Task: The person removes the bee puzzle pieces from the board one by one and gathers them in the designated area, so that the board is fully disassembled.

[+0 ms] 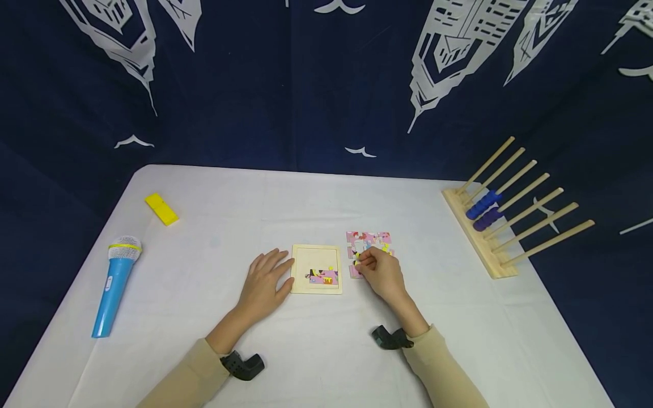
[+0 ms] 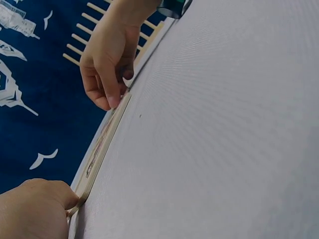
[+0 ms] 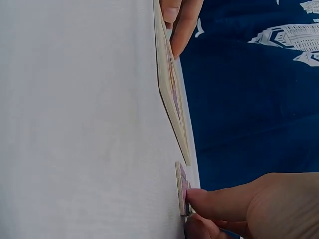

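A square wooden puzzle tray [image 1: 312,258] lies on the table, with a few joined pink puzzle pieces [image 1: 324,277] in its lower right part. My left hand [image 1: 266,283] rests at the tray's left edge, fingers spread and fingertips touching the rim. To the right of the tray lies a patch of loose pink jigsaw pieces [image 1: 355,237]. Over their lower left part, my right hand [image 1: 384,276] pinches a small puzzle piece [image 1: 355,262] between thumb and forefinger. The right wrist view has the thumb [image 3: 202,199] right at the pieces' edge; the other fingers are partly hidden.
A blue toy microphone [image 1: 113,294] lies at the far left, with a yellow block [image 1: 161,209] behind it. At the right edge stands a wooden rack [image 1: 476,232] with several pegs and some blue and purple beads [image 1: 483,205]. A dark printed cloth [image 1: 245,102] hangs behind the white table.
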Demonstrator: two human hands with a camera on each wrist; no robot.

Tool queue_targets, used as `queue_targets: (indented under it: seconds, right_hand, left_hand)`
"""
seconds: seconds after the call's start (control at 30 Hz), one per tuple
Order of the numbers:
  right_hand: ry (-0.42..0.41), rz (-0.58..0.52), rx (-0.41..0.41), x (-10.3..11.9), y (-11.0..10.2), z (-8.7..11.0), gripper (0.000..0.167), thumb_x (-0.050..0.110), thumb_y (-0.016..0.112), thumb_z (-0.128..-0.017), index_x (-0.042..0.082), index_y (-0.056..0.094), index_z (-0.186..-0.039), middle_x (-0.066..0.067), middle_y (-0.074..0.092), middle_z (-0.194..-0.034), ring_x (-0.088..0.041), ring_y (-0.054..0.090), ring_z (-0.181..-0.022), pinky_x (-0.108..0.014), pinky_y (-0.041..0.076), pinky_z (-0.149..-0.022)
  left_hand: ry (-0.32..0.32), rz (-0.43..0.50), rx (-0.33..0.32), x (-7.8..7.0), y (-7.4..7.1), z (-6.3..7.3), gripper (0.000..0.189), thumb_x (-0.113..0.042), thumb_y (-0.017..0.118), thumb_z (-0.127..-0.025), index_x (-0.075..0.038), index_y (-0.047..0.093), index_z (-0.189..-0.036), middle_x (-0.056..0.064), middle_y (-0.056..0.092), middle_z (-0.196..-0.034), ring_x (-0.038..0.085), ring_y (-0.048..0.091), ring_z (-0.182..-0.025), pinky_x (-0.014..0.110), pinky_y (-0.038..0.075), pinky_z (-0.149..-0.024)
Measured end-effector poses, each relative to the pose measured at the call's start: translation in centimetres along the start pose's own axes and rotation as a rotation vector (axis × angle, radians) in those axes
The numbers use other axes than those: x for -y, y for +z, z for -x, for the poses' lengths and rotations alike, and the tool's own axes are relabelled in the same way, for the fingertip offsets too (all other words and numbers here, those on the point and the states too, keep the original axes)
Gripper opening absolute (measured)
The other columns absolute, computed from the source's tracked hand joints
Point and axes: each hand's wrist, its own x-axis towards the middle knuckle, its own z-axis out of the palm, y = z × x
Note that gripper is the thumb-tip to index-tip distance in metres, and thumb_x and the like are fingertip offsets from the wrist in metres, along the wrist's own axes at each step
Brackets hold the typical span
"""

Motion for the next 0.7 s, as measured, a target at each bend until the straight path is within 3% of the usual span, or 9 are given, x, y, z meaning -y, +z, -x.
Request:
queue_targets:
  seconds: [0.27, 0.5, 0.7]
  right_hand:
    - [-0.017, 0.022, -0.078, 0.21, -0.40, 0.07, 0.009, 0.005, 0.077, -0.081, 0.004, 0.068, -0.084, -0.008, 0.067, -0.075, -0.012, 0.056, -0.061, -0.020, 0.044, -0.057]
    - [0.003, -0.026, -0.093, 0.05, -0.77, -0.21, 0.008, 0.004, 0.074, -0.083, 0.003, 0.069, -0.088, -0.009, 0.068, -0.078, -0.010, 0.055, -0.062, -0.019, 0.043, -0.057]
    - [0.008, -0.106, -0.032, 0.92, -0.64, 0.06, 0.011, 0.004, 0.073, -0.084, 0.002, 0.068, -0.095, -0.010, 0.068, -0.083, -0.013, 0.055, -0.064, -0.019, 0.043, -0.057]
  left_hand:
    - [0.045, 0.005, -0.063, 0.04, 0.26, 0.06, 0.037, -0.014, 0.072, -0.081, 0.001, 0.069, -0.115, 0.019, 0.062, -0.128, 0.039, 0.050, -0.126, 0.059, 0.033, -0.107]
    - [0.025, -0.001, -0.031, -0.03, 0.08, -0.02, 0.038, -0.016, 0.073, -0.083, 0.000, 0.068, -0.118, 0.018, 0.060, -0.132, 0.038, 0.048, -0.130, 0.059, 0.031, -0.109]
    - [0.008, -0.003, -0.003, -0.01, -0.07, 0.01, 0.038, -0.016, 0.072, -0.085, -0.001, 0.068, -0.120, 0.017, 0.059, -0.134, 0.038, 0.047, -0.132, 0.058, 0.030, -0.111]
